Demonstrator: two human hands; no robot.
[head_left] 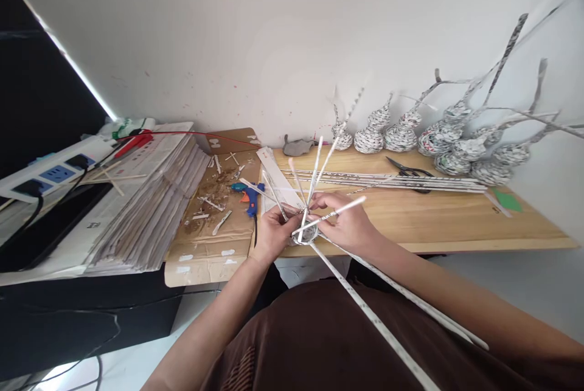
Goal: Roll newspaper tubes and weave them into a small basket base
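Many woven paper shapes (368, 138) sit at the back of the bench (410, 221), and they look mostly made. From far off, I see the small weave (305, 236) by the front edge. Only its round bottom looks done; its loose sticks (316, 166) poke out, not woven yet. My left grip (272, 234) pinches the weave, and my right grip (349, 224) holds the sticks near it. More paper rods (456, 184) lie unused

Gourds (368, 140) behind rods (447, 183) (newspapers (155, 208) left)
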